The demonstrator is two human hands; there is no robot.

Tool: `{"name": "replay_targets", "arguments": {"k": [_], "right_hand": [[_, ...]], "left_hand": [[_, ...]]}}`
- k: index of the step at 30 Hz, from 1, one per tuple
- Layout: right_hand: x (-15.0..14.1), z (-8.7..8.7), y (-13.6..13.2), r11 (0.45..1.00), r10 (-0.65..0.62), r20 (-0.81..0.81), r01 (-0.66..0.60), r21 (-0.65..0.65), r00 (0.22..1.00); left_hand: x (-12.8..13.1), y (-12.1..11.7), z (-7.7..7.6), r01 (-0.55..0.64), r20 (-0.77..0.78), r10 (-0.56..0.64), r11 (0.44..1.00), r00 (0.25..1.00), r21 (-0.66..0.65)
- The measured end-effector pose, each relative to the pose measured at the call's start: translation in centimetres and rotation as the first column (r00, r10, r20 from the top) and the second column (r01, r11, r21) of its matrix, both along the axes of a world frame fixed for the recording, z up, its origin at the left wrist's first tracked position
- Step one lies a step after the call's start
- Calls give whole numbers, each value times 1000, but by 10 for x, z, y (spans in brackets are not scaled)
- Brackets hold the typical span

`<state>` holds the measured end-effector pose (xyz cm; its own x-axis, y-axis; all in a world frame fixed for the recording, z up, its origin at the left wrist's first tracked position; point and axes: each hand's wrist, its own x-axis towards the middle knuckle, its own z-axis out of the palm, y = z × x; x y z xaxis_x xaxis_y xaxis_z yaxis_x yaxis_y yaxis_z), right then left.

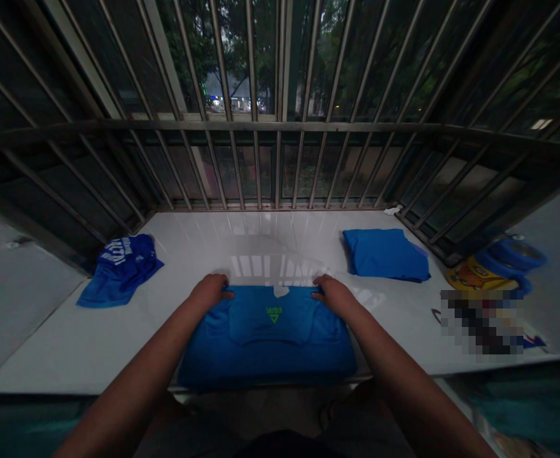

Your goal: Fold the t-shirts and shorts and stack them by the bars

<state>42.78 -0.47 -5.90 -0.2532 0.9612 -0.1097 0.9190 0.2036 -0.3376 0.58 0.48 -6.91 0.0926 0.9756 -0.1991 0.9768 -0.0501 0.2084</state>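
A blue shirt (pixel 270 350) with a small green logo lies on the white sill, its lower part hanging over the front edge. My left hand (pixel 210 291) pinches the far left corner of the fabric, thumb toward the inside. At the far right corner my right hand (pixel 333 294) grips the cloth the same way. Between my hands the far edge runs nearly straight, with a small white patch at its middle. The fingertips under the cloth are partly hidden.
A folded blue cloth (pixel 385 254) lies at the back right. To the left is a crumpled blue garment (pixel 122 267) with white lettering. A yellow and blue cup-like container (pixel 490 270) stands at the right, beside a pixelated area. Metal bars (pixel 280 126) enclose the sill (pixel 184 245) at the back.
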Motion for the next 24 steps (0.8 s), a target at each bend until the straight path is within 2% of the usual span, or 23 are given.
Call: {"name": "replay_targets", "arguments": {"k": [3,5,10,13,16,18,21,24], "right_hand": [[-1,6,25,998,61,25,-61,-18,998],[-5,15,44,998,49,36,-50,29,998],[-15,53,82,973,-51,14,47,225,999],[-13,75,85,942,-61,-29,67,330,998],[-1,85,64,919,-24,-64,47,392,998],[14,78,35,906,34,-81,3,422,996],[41,49,-25,859,189,-107,-112,500,976],[66,8,-93,852,266,-83,-195,486,960]], "left_hand": [[-3,27,7,52,24,-51,998,998,-47],[-2,48,17,65,34,-64,998,997,-28],[2,87,53,20,59,-31,985,998,169],[2,87,74,-17,93,-13,950,996,312],[0,54,80,-21,143,-42,911,989,412],[-3,14,71,-12,236,-117,875,965,483],[-7,-64,38,-5,396,-242,848,886,530],[-9,-140,-6,29,387,-262,857,884,514]]}}
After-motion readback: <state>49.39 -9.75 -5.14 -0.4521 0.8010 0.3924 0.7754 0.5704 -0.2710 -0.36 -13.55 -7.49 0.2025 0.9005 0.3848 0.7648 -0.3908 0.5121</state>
